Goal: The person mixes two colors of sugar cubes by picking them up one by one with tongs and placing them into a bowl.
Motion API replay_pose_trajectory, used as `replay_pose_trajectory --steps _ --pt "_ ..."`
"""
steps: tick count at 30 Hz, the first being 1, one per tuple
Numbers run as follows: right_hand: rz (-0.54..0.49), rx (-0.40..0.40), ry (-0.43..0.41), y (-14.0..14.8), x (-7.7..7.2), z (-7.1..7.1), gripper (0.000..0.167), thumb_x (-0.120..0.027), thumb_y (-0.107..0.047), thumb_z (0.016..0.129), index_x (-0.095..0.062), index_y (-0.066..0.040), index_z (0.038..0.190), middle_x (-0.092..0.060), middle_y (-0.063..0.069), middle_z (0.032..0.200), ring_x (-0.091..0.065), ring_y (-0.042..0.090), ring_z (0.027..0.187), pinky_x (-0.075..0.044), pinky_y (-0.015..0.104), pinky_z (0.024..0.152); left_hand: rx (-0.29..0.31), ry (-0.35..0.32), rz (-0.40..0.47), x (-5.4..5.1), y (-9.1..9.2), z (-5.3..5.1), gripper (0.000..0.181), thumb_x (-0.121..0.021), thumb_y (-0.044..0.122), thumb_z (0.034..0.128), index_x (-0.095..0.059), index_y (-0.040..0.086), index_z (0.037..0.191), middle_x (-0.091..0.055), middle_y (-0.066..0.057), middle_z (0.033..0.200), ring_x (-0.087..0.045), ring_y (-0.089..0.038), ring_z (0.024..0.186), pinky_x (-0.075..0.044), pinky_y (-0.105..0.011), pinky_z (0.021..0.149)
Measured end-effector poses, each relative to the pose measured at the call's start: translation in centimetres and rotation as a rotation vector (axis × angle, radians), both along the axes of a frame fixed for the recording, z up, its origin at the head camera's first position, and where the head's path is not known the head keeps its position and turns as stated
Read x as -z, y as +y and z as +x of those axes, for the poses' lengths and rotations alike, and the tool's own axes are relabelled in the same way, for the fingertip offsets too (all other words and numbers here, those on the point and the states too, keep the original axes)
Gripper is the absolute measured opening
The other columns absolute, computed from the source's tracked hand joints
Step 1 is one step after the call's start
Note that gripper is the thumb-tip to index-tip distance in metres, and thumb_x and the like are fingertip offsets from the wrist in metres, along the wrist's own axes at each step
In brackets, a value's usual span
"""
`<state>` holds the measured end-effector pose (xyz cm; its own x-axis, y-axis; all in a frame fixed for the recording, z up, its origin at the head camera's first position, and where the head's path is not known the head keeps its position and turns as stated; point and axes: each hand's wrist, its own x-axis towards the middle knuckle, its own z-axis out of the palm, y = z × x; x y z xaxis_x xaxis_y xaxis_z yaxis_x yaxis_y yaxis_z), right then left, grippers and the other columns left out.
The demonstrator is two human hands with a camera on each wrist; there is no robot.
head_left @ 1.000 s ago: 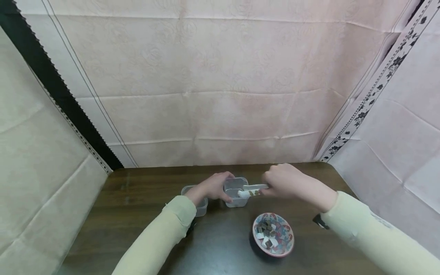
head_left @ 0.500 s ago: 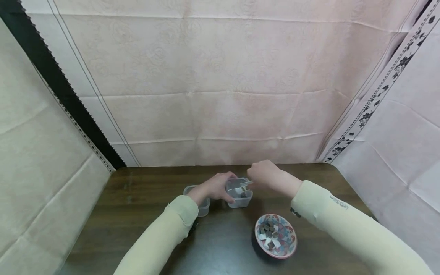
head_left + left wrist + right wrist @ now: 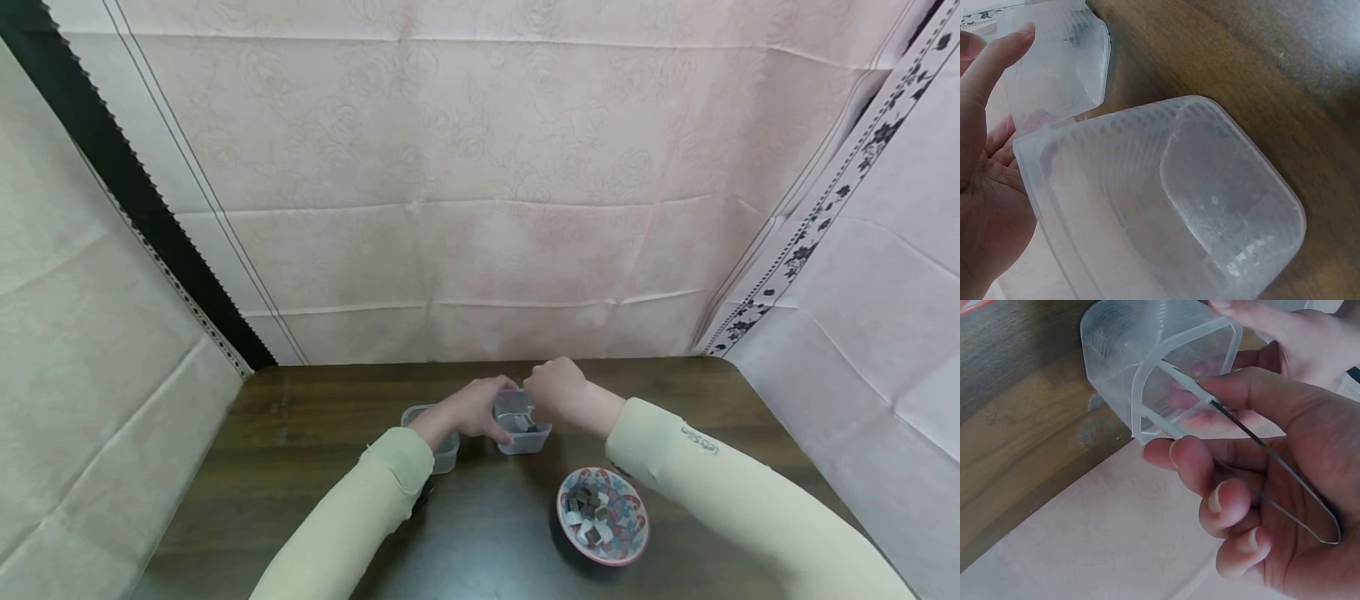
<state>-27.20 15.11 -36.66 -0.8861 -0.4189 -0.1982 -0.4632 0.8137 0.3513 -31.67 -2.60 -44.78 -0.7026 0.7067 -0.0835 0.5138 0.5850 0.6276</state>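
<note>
My left hand (image 3: 476, 408) holds a clear plastic container (image 3: 517, 437), thumb on the near side and fingers on the far side. In the left wrist view its thumb lies along this container (image 3: 1063, 75). My right hand (image 3: 555, 387) is at the container's right rim. In the right wrist view the right hand (image 3: 1241, 469) pinches tongs (image 3: 1272, 459) with metal arms and pale tips, and the tips reach inside the open container (image 3: 1116, 356). Whether anything sits between the tips is unclear. A second clear container (image 3: 446, 454) stands beneath the left wrist, its inside bare in the left wrist view (image 3: 1147, 206).
A round patterned bowl (image 3: 637, 542) with several small grey and white pieces (image 3: 588, 508) stands near the right forearm. The brown wooden table (image 3: 322, 442) ends at a pale cloth wall (image 3: 480, 250), with more cloth on both sides.
My right hand has moved left and brought the tongs from over the right rim into the container. The left hand stays around the container. The view has shifted slightly.
</note>
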Motion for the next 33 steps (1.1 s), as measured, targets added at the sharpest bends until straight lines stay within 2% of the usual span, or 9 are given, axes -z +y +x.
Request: replay_pose_trajectory --steps 8,14,17,21,26,33 --pt "0.01 0.079 -0.067 -0.8 0.3 -0.5 0.021 -0.08 -0.033 0.091 -0.078 -0.012 0.09 -0.059 -0.002 0.065 -0.05 0.015 0.056 -0.057 0.033 0.061 0.01 0.003 0.009 0.0 0.0 0.1 0.082 -0.095 0.022 0.0839 -0.051 0.005 0.152 -0.058 -0.014 0.155 -0.055 -0.031 0.142 -0.046 -0.047 0.118" --pt "0.012 0.111 -0.127 -0.8 0.1 -0.8 0.023 -0.083 -0.033 0.09 -0.078 -0.011 0.098 -0.066 0.0 0.074 -0.058 0.017 0.064 -0.06 0.035 0.069 0.012 0.002 0.015 0.1 0.0 0.1 0.082 -0.095 0.022 0.0833 -0.051 0.004 0.151 -0.059 -0.014 0.154 -0.056 -0.031 0.142 -0.046 -0.047 0.118" --pt "0.022 0.1 -0.135 -0.7 0.1 -0.8 0.024 -0.084 -0.033 0.09 -0.078 -0.011 0.098 -0.068 0.002 0.078 -0.061 0.018 0.067 -0.061 0.036 0.071 0.007 -0.005 0.013 0.0 0.0 0.1 0.082 -0.095 0.021 0.0834 -0.051 0.004 0.151 -0.059 -0.014 0.153 -0.056 -0.031 0.142 -0.046 -0.047 0.118" --pt "0.006 0.074 -0.127 -0.3 0.1 -0.7 0.02 -0.083 -0.03 0.091 -0.077 -0.011 0.093 -0.067 0.001 0.074 -0.06 0.017 0.064 -0.06 0.035 0.066 0.006 -0.005 0.008 0.0 0.0 0.1 0.082 -0.095 0.022 0.0832 -0.052 0.004 0.15 -0.06 -0.014 0.153 -0.056 -0.032 0.141 -0.046 -0.047 0.117" --pt "-0.026 -0.007 -0.057 0.9 -0.2 -0.1 0.02 -0.082 -0.03 0.091 -0.074 -0.014 0.083 -0.067 0.0 0.071 -0.06 0.018 0.061 -0.059 0.039 0.061 0.009 0.024 -0.006 0.1 0.0 -0.1 0.081 -0.096 0.024 0.0824 -0.053 0.006 0.149 -0.062 -0.012 0.15 -0.058 -0.029 0.139 -0.048 -0.044 0.116" --pt "-0.165 -0.043 -0.014 2.9 -1.4 1.3 0.026 -0.079 -0.034 0.095 -0.07 -0.015 0.079 -0.06 -0.003 0.065 -0.056 0.017 0.058 -0.053 0.038 0.056 0.007 0.035 -0.016 0.0 0.1 -0.1 0.081 -0.096 0.023 0.0816 -0.053 0.006 0.148 -0.063 -0.012 0.148 -0.059 -0.028 0.137 -0.048 -0.043 0.115"
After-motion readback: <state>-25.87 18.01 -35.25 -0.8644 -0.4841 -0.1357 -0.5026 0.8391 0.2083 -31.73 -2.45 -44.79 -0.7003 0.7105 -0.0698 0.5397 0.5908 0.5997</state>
